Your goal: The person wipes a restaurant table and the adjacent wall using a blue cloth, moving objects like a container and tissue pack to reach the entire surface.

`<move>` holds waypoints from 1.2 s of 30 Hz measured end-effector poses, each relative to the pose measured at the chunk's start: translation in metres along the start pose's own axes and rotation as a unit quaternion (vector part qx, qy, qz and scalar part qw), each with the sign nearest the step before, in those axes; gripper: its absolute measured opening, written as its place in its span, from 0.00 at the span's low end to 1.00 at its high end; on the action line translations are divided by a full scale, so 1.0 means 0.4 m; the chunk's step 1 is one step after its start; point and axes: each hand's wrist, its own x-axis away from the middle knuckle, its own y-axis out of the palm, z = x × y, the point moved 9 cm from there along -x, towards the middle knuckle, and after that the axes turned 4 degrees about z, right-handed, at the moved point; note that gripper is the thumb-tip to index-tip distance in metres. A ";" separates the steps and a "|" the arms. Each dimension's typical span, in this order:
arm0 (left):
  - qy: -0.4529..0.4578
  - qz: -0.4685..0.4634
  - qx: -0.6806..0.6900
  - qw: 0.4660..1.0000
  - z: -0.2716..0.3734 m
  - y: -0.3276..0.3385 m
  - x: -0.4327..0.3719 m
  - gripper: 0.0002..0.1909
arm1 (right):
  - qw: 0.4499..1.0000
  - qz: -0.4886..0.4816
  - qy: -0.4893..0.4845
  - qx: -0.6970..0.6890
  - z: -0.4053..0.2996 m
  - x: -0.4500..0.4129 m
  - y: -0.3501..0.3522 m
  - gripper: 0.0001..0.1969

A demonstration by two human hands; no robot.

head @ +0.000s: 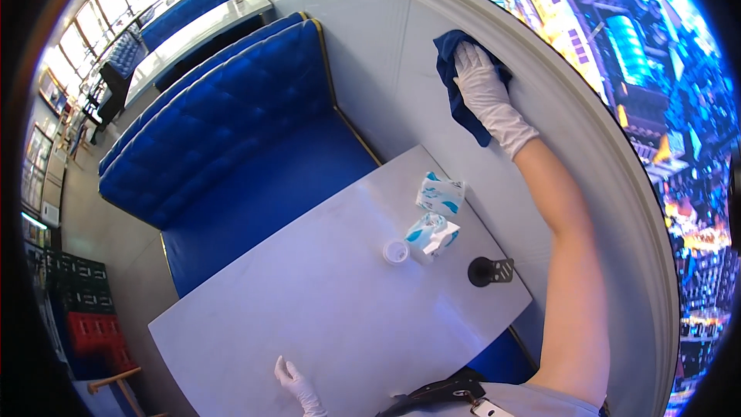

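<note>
My right hand (481,84) wears a white glove and presses a dark blue cloth (464,114) flat against the pale wall panel (370,58), just below the moulding (570,90). The fingers lie spread over the cloth and hide part of it. Low in the picture, my left hand (295,385), also white-gloved, hovers over or rests on the white table (278,307); which one cannot be told. It holds nothing, with thumb and fingers slightly apart.
Two tissue packs (441,194), a white cup or lid (396,252) and a black stand (480,271) sit near the table's wall end. Beyond is a tufted blue bench (231,116). Crates (98,336) stand at left. A bright cityscape display (631,69) adjoins the moulding.
</note>
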 end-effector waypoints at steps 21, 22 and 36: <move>-0.010 0.005 -0.028 1.000 0.061 0.045 0.027 0.21 | 0.992 0.006 -0.117 -0.050 -0.201 -0.087 0.051 0.27; 0.007 0.005 -0.027 1.000 0.069 0.044 0.026 0.21 | 0.988 -0.006 -0.132 -0.075 -0.216 -0.034 0.053 0.27; 0.174 -0.133 -0.029 0.975 0.229 0.215 0.064 0.18 | 0.863 -0.243 -0.180 -0.404 -0.227 0.760 0.026 0.27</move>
